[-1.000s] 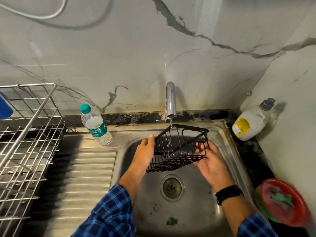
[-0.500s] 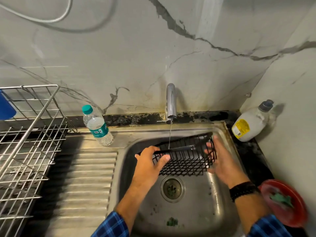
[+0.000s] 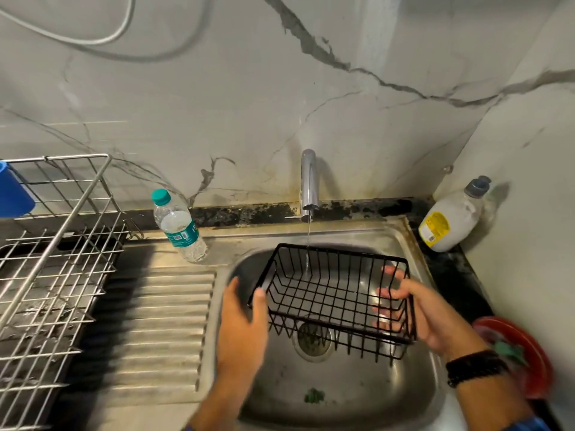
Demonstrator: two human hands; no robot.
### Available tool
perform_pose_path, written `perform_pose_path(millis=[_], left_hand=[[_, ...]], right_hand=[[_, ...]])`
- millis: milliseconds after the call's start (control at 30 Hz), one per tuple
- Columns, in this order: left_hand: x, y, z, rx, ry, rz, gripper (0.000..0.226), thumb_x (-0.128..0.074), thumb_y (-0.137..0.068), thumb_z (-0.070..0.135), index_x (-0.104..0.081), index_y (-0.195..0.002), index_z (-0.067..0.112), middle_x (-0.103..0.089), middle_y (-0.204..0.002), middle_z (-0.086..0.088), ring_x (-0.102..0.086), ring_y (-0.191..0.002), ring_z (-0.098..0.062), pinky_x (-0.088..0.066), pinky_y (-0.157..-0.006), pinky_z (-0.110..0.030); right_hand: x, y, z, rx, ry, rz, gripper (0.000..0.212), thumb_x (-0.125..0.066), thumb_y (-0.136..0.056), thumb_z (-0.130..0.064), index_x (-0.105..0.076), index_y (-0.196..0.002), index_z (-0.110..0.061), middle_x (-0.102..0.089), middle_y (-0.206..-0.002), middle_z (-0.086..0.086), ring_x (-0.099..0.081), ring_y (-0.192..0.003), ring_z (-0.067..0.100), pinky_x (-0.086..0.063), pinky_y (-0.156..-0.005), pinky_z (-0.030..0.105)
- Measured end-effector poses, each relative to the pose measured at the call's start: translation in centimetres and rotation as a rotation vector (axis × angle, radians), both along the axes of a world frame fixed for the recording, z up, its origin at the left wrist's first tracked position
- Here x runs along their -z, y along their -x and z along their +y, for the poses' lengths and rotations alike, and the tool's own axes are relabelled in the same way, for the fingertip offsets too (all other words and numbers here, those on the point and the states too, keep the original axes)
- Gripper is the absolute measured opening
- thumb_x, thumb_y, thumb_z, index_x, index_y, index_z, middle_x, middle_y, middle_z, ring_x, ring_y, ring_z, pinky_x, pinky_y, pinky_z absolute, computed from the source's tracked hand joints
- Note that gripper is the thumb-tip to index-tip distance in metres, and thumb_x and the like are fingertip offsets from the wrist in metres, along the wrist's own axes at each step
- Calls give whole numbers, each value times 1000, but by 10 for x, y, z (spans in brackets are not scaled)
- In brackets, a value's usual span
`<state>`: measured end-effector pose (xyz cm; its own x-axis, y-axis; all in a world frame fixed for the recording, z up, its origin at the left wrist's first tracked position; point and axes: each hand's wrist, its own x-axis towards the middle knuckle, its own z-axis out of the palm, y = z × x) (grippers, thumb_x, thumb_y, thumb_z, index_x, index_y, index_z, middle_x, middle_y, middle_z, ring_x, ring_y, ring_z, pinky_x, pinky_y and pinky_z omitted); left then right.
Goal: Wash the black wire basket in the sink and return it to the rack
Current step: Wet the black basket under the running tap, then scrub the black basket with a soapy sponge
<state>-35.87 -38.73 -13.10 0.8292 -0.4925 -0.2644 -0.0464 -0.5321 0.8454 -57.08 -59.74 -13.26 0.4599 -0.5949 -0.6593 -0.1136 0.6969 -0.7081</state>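
The black wire basket hangs over the steel sink, its opening turned up toward me. A thin stream of water falls from the chrome tap into its back edge. My left hand grips the basket's left end, thumb over the rim. My right hand holds the right end with fingers curled through the wires. The metal dish rack stands at the left on the counter.
A water bottle stands on the sink's back ledge beside the ribbed drainboard. A white soap bottle sits in the right corner. A red plate with a green scrubber lies at the right. A blue cup hangs on the rack.
The basket has been turned from tilted on its side to opening upward, and both hands shifted to its two ends. Water keeps running on it.
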Motion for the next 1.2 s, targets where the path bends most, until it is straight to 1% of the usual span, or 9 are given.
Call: perform_pose_path(millis=[100, 167, 300, 367, 433, 567, 700, 867, 1200], left_hand=[[-10, -32, 6, 68, 37, 781, 54, -47, -96, 61, -57, -138, 29, -65, -135, -8, -64, -116, -36, -49, -98, -58], [-12, -36, 7, 182, -12, 982, 57, -53, -91, 63, -68, -124, 20, -70, -123, -16, -69, -109, -38, -57, -87, -58], [6, -20, 2, 175, -172, 856, 52, -74, -82, 50, -65, -126, 23, -75, -106, -4, -69, -106, -23, -54, -93, -59], [18, -16, 2, 151, -126, 903, 32, -62, -97, 24, -61, -128, 32, -74, -102, -2, -70, -106, -23, -50, -96, -63], [22, -17, 5, 126, -57, 962, 44, -54, -95, 5, -59, -127, 36, -75, -103, -4, -72, -106, -26, -51, -93, -61], [17, -17, 9, 68, 44, 902, 52, -49, -92, -4, -57, -125, 36, -70, -108, -5, -70, -100, -27, -54, -84, -58], [14, -18, 5, 40, 69, 793, 57, -45, -87, -12, -53, -122, 32, -61, -112, -11, -62, -98, -26, -47, -93, -66], [16, -15, 5, 64, 92, 776, 56, -47, -87, -9, -54, -122, 34, -60, -119, -12, -60, -102, -27, -49, -90, -64], [1, -20, 13, 128, 155, 719, 42, -50, -95, 6, -60, -124, 36, -72, -120, -6, -68, -107, -26, -52, -91, -57]], right_hand=[[1, 16, 4, -34, 1, -57, 56, -38, -86, 1, -61, -129, -25, -57, -131, 18, -62, -104, 43, -51, -89, 63], [5, 17, 9, -72, 48, -46, 55, -44, -83, -2, -64, -128, -26, -59, -135, 14, -63, -106, 40, -55, -83, 57], [1, 6, 15, -122, 158, -35, 50, -62, -77, -16, -69, -122, -36, -62, -136, 4, -65, -112, 30, -54, -89, 56], [-7, 10, 13, -157, 280, 7, 43, -75, -81, -39, -67, -124, -43, -61, -138, -3, -62, -119, 18, -54, -90, 47], [-16, 23, 8, -104, 501, 110, 40, -64, -86, -61, -65, -123, -48, -64, -132, -10, -61, -117, 9, -50, -92, 40], [-20, 100, -1, 140, 1030, 745, 30, -55, -98, -38, -71, -98, -13, -72, -89, 11, -68, -85, 36, -50, -74, 39], [15, 156, -11, -368, 1036, 1333, 32, -59, -92, -32, -77, -96, -5, -71, -85, 24, -67, -75, 41, -55, -71, 42], [26, 135, -11, -534, 1009, 1310, 34, -72, -86, -26, -73, -117, -14, -70, -111, 20, -66, -99, 39, -52, -86, 40], [26, 141, -11, -373, 946, 1309, 32, -80, -76, -31, -74, -101, -12, -72, -87, 16, -69, -79, 35, -56, -74, 39]])
